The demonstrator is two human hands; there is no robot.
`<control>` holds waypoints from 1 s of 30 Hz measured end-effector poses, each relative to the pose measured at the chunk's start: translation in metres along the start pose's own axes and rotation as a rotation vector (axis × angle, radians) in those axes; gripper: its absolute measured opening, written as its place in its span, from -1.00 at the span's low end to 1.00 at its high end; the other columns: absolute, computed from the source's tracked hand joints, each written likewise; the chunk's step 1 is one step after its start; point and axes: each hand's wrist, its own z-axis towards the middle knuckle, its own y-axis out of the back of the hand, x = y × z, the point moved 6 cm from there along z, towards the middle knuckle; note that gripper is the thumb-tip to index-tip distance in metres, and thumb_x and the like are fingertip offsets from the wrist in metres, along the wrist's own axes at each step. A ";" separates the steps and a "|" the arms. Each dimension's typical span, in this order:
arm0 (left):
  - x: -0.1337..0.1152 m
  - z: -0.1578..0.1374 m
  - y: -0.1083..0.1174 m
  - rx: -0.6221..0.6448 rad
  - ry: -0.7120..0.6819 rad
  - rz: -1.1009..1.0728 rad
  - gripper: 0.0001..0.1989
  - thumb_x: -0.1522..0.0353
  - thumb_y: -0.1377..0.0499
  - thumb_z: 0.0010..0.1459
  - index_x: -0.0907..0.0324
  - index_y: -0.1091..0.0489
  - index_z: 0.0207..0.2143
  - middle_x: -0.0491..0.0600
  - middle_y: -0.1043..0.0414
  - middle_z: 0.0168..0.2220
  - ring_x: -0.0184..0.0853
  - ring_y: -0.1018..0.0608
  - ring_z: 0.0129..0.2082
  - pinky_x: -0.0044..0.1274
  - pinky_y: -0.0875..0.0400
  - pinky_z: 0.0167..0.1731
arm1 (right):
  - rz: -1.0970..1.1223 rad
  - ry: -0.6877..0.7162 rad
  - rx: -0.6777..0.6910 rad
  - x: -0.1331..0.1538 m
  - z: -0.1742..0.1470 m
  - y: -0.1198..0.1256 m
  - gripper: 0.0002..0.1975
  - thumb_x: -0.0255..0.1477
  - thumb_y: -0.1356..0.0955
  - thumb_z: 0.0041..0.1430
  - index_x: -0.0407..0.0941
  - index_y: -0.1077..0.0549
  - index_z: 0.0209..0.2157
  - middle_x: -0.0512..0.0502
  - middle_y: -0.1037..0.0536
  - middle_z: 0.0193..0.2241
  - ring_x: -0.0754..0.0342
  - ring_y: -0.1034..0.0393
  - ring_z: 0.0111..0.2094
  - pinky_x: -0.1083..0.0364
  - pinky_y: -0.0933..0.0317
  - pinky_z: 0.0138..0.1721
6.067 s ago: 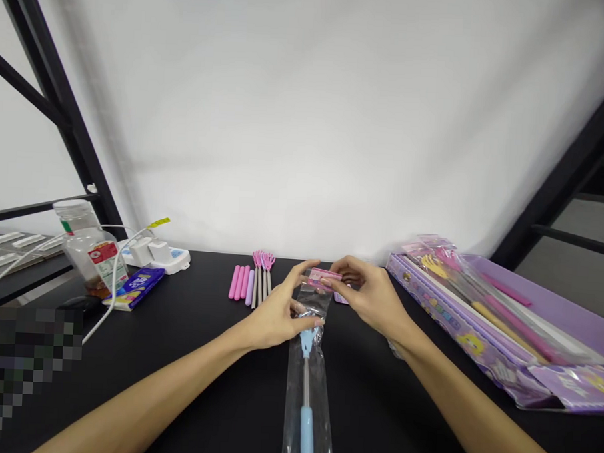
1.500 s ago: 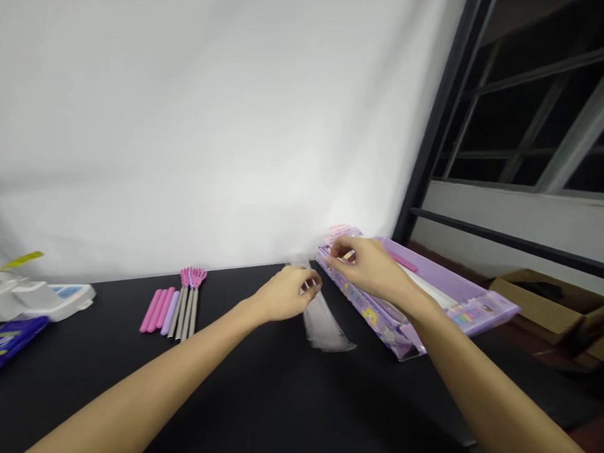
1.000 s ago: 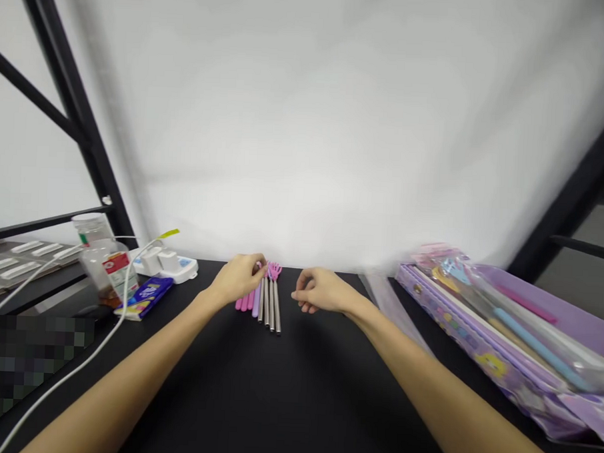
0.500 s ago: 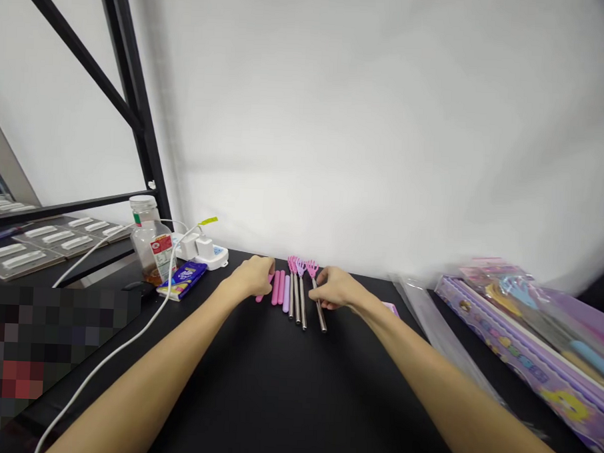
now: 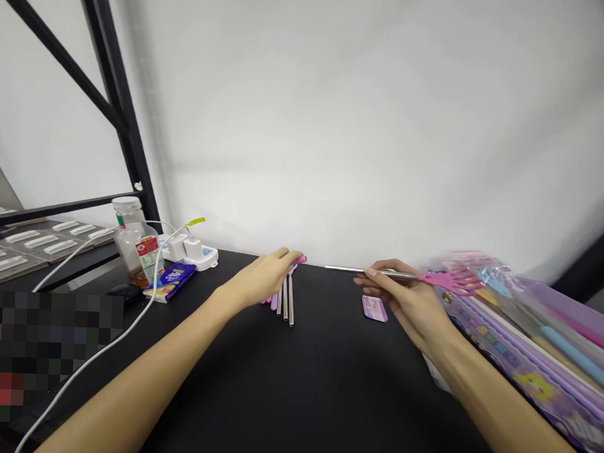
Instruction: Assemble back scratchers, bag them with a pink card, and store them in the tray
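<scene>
My right hand (image 5: pixel 411 298) is closed around the metal rod of a back scratcher (image 5: pixel 450 280), raised level above the table. Its pink claw-shaped head points right and the bare rod end points left. My left hand (image 5: pixel 257 276) pinches a pink handle (image 5: pixel 302 258), whose end sticks out past the fingertips. Under and beside that hand lie several metal rods (image 5: pixel 286 306) of other back scratchers, their heads mostly hidden by it. A lilac handle (image 5: pixel 274 303) shows beside the rods, with bits of pink handles partly covered by my left hand.
A small stack of purple cards (image 5: pixel 374 308) lies near my right hand. A purple printed box (image 5: pixel 501 352) with bagged back scratchers stands at the right. At the left are a jar (image 5: pixel 135 249), a blue packet (image 5: pixel 172 281), a power strip (image 5: pixel 208 257) and a white cable (image 5: pixel 101 354).
My right hand has lifted one back scratcher off the table and swung it right, turning it level. My left hand has moved right with a pink handle, over the row. The view has shifted slightly.
</scene>
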 end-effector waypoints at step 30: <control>-0.072 -0.011 -0.011 -0.248 -0.461 -0.074 -0.80 0.41 0.04 0.37 0.25 -0.31 -0.05 0.00 -0.49 -0.30 -0.39 -0.50 -0.38 -0.55 -0.38 -0.37 | -0.238 0.023 0.242 0.008 -0.019 -0.030 -0.73 -0.25 -0.53 -0.08 -0.14 -0.52 -0.44 -0.02 -0.52 -0.57 0.10 -0.42 -0.50 0.13 -0.31 -0.41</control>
